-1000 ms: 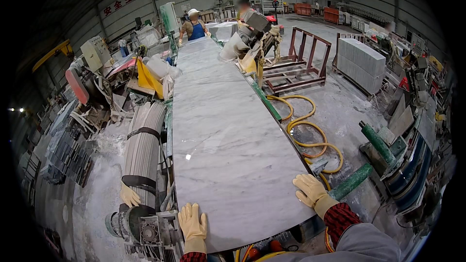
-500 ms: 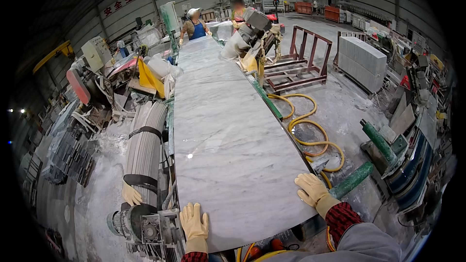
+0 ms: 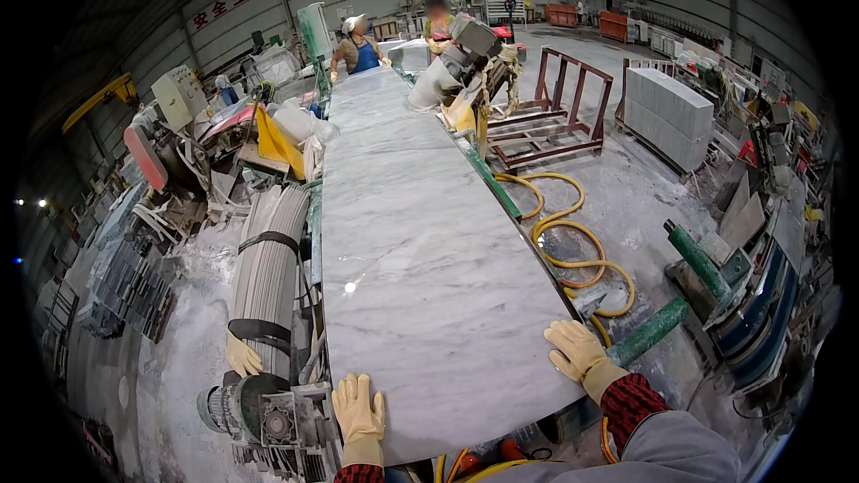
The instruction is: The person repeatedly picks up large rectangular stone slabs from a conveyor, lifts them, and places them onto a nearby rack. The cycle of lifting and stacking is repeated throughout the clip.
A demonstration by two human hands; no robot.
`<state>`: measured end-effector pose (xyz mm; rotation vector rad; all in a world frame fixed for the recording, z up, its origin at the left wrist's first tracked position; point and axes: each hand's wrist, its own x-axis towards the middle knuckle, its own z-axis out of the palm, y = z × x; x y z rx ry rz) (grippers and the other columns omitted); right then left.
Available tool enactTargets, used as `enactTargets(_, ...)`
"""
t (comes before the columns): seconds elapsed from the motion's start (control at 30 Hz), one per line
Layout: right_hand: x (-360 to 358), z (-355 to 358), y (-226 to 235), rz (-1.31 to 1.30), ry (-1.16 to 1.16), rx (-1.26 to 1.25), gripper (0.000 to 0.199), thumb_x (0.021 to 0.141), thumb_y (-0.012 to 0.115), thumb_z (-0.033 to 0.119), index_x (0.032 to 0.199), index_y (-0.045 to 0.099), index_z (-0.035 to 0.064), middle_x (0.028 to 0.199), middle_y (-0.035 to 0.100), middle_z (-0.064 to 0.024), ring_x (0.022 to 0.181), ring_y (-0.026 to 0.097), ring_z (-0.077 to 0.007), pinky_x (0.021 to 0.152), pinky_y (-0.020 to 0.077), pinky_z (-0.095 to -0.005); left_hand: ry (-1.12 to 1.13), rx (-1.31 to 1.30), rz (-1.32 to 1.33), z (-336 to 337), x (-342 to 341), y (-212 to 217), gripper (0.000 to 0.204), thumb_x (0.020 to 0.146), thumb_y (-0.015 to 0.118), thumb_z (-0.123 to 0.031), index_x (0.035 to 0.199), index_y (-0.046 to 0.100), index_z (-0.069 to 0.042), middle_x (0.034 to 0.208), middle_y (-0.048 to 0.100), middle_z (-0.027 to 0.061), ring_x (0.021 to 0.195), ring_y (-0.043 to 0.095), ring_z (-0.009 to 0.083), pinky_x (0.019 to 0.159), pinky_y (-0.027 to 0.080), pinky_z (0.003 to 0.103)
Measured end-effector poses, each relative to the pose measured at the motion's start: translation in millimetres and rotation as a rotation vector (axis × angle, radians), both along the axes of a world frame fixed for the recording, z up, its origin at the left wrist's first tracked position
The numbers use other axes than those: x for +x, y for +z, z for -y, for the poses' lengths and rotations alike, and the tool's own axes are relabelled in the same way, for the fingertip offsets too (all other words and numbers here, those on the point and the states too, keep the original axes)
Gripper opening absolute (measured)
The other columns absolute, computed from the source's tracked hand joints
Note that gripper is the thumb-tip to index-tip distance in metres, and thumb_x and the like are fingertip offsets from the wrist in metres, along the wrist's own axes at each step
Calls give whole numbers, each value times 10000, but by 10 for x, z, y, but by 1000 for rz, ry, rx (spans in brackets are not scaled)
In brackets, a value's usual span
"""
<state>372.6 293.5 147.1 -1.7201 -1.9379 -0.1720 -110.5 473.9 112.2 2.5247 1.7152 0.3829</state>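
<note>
A long, polished white stone slab with grey veins stretches away from me on a machine bed. My left hand, in a cream glove, rests on its near left corner with the fingers extended forward. At the near right edge, my right hand, gloved alike, lies over the border with its fingers pointing inward on the top face. Neither hand grips anything that I can see; the right thumb and the underside of the slab are partly hidden.
Left of the slab are a strapped bundle of long strips, a loose cream glove and a motor. A yellow hose coils at the right, near a green pipe. Two people stand at the far end.
</note>
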Motion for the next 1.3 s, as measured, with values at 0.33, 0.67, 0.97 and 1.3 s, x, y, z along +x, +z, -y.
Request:
enactTargets(0.33,-23,35,28,7,-5,-2,458,905,752,201,1327,657,48,1366,647,-180,1248,606,-405,1111,471,-517,6,-12,4,32,-23,-17,597,1037,650,-401,1555,534,-128,1677,480,201,1563,400,437,1323,235,573)
enactTargets(0.67,-18,71,5,9,8,-4,473,899,756,198,1337,653,52,1367,644,-184,1254,602,-407,1102,473,-515,6,-7,12,67,-42,-47,593,1035,653,-391,1554,534,-130,1668,488,200,1566,396,438,1325,230,572)
enactTargets(0.97,-26,119,-20,3,-10,5,490,904,759,197,1359,657,45,1390,644,-197,1282,598,-423,1112,478,-525,1,21,8,103,-52,-58,587,1040,649,-391,1550,532,-124,1655,504,203,1552,411,443,1318,241,571)
enactTargets(1.3,-55,154,-19,-23,-20,0,458,914,751,194,1341,661,53,1388,645,-192,1303,594,-420,1126,474,-519,-5,26,4,127,-75,-77,590,1028,667,-384,1535,538,-113,1652,500,213,1543,416,447,1310,252,577)
